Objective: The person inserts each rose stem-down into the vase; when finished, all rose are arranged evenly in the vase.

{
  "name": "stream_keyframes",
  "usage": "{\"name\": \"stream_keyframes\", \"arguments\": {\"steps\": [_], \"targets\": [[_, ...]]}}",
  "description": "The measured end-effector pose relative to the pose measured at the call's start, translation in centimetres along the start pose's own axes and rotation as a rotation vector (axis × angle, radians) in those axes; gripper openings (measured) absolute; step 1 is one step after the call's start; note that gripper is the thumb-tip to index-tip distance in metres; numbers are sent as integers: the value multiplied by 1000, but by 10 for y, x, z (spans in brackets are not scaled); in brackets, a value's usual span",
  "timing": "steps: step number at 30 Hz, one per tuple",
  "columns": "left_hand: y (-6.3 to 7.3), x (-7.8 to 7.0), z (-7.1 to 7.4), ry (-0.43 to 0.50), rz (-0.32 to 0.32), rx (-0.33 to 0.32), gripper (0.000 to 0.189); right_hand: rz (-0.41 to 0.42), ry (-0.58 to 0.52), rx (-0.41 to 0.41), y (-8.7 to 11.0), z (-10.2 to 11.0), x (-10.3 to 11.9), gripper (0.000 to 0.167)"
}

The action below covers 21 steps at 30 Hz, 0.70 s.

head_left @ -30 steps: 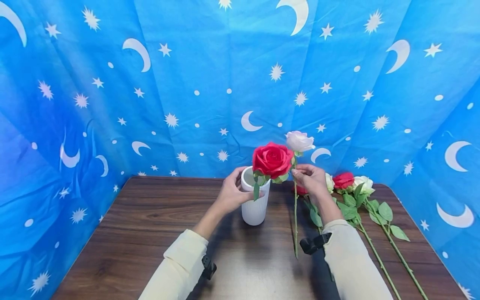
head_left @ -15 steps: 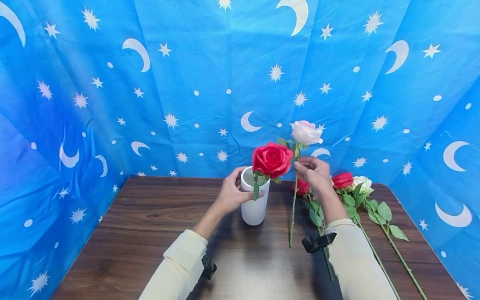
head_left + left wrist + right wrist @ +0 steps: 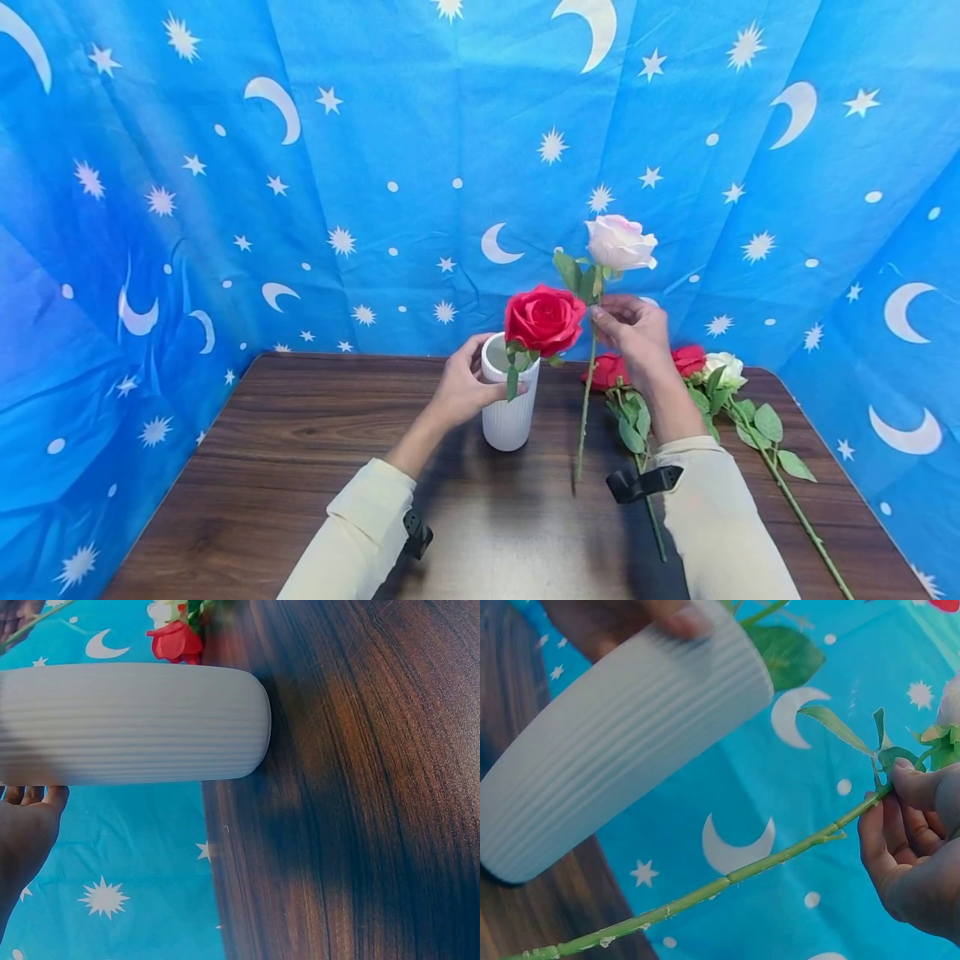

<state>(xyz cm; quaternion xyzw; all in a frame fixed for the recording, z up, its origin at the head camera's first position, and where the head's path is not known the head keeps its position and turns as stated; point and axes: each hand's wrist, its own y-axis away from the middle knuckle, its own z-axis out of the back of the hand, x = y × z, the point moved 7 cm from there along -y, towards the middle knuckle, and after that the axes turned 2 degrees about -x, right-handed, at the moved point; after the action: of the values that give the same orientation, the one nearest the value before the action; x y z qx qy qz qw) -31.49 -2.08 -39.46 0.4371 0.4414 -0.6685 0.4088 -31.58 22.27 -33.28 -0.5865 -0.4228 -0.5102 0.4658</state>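
A white ribbed vase (image 3: 508,425) stands upright on the table, and my left hand (image 3: 467,385) grips it near the rim, thumb in front. Out of its mouth leans a red rose (image 3: 545,320), its bloom to the right of the rim. To the right of the vase, my right hand (image 3: 636,329) pinches the stem of a pale pink rose (image 3: 621,242) just under its leaves. That rose is upright with its bloom above the hand. In the right wrist view its bare green stem (image 3: 727,880) slants down past the vase, outside it.
On the table (image 3: 300,450) at the right lie several more roses: a red rose (image 3: 606,372) partly behind my right wrist, another red rose (image 3: 688,360) and a white rose (image 3: 724,370). A blue cloth (image 3: 420,125) with moons and stars hangs behind and at both sides.
My right hand has risen and moved slightly right, lifting the pale pink rose; its stem's lower end has swung left and up. My left hand and the vase stay put.
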Motion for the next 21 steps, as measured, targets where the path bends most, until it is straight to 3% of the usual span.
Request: {"name": "stream_keyframes", "arguments": {"steps": [11, 21], "targets": [[2, -1, 0, -28, 7, -9, 78, 74, -98, 31, 11, -8, 28, 32], [1, -1, 0, 2, 11, 4, 76, 194, -212, 44, 23, -13, 63, 37]]}}
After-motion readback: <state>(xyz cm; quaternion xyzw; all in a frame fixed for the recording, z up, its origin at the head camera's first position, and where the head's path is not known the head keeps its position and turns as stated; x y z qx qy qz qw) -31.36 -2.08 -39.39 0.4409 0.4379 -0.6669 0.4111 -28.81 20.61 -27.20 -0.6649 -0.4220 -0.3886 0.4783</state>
